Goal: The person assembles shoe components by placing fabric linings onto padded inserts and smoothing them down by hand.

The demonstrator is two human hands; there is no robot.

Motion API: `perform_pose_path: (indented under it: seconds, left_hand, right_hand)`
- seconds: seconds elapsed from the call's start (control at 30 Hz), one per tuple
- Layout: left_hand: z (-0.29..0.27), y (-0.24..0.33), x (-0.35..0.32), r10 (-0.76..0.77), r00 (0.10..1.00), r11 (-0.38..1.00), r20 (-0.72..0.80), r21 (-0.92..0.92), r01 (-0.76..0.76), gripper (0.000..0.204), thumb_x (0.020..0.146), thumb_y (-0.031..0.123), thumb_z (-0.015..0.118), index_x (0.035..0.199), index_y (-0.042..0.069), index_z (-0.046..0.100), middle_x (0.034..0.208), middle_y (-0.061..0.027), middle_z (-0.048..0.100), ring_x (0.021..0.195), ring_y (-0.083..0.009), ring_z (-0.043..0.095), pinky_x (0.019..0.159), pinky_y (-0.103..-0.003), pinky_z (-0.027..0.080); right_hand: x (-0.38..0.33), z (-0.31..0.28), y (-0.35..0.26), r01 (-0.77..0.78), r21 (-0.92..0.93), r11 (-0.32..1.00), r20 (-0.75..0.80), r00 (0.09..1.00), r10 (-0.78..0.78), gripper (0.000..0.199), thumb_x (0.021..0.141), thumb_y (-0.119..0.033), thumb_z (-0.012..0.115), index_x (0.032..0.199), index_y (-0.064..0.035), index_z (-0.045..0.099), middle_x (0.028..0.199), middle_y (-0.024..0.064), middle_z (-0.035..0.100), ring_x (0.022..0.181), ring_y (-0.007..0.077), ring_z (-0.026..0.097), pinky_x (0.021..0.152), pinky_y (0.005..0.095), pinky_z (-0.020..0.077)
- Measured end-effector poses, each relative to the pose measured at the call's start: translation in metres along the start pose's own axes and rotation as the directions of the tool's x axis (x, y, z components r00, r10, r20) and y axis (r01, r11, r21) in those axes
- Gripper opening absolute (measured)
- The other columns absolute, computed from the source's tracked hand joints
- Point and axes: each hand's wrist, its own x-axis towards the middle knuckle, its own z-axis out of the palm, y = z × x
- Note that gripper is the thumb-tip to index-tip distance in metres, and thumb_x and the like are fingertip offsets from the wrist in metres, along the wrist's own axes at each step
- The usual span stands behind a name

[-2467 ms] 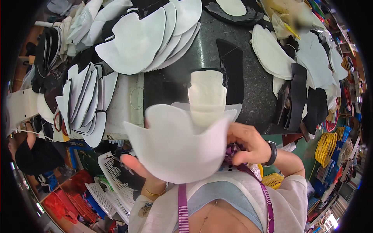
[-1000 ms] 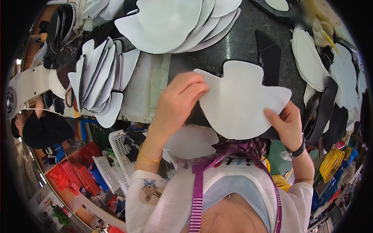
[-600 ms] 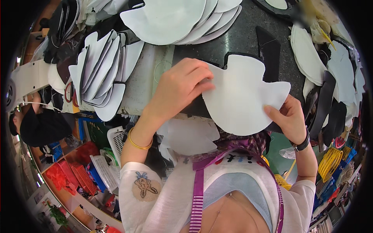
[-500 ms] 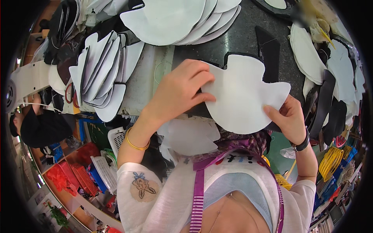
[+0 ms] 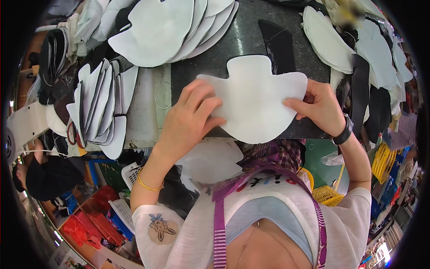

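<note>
A white cut panel with a rounded lower edge, a square tab on top and two side wings lies or hovers over the dark worktop in front of me. It looks like lined fabric, with a thin black edge along the tab. My left hand closes on its left side, fingertips and thumb at the border. The right wing is pinched between the thumb and fingers of my right hand. Just beyond the panel rests a black strip-shaped piece. On my lap is a pale, translucent-looking stack of cut pieces.
Similar white panels form a pile at the far left of the dark worktop. More stand in a bundle beside red-handled scissors. White and black pieces crowd the right side. Yellow baskets sit low right.
Both hands have shifted, and the panel has turned so its tab points straight away from me. The view has moved too, sliding the worktop things leftward.
</note>
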Motion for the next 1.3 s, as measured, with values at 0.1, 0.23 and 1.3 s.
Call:
perform_pose_path:
  seconds: [0.1,0.23,1.3]
  left_hand:
    - [0.004,0.001,0.001,0.039,0.999,0.999,-0.007,0.026,-0.039,0.033,0.066,0.015,0.074,0.092,0.009,0.055,0.105,-0.0067,0.051,0.109,-0.0284,0.049,0.075,-0.035,0.051]
    - [0.006,0.004,-0.004,0.172,0.985,0.975,-0.033,0.152,-0.165,0.03,0.065,0.012,0.072,0.09,0.009,0.056,0.103,-0.0058,0.052,0.105,-0.0258,0.051,0.074,-0.033,0.052]
    - [0.045,0.076,0.016,0.032,0.959,0.995,0.282,0.079,-0.057,0.087,0.077,0.054,0.058,0.136,-0.005,0.034,0.145,-0.0211,0.032,0.135,-0.0364,0.03,0.108,-0.047,0.022]
  right_hand:
    - [0.002,-0.003,0.006,-0.027,-0.012,1.0,0.003,1.0,0.027,0.024,0.079,-0.013,0.068,0.092,0.0065,0.064,0.068,0.0086,0.066,0.053,0.0097,0.061,0.052,0.0224,0.049]
    - [0.002,-0.004,0.009,-0.014,-0.021,1.0,0.05,0.999,0.015,0.023,0.078,-0.014,0.069,0.09,0.0053,0.065,0.067,0.0081,0.065,0.053,0.0098,0.061,0.053,0.0226,0.0491]
    - [0.021,-0.026,0.005,0.207,-0.365,0.908,-0.139,0.952,-0.273,0.031,0.075,-0.028,0.069,0.07,0.001,0.062,0.057,0.0113,0.059,0.051,0.0272,0.059,0.052,0.0336,0.0465]
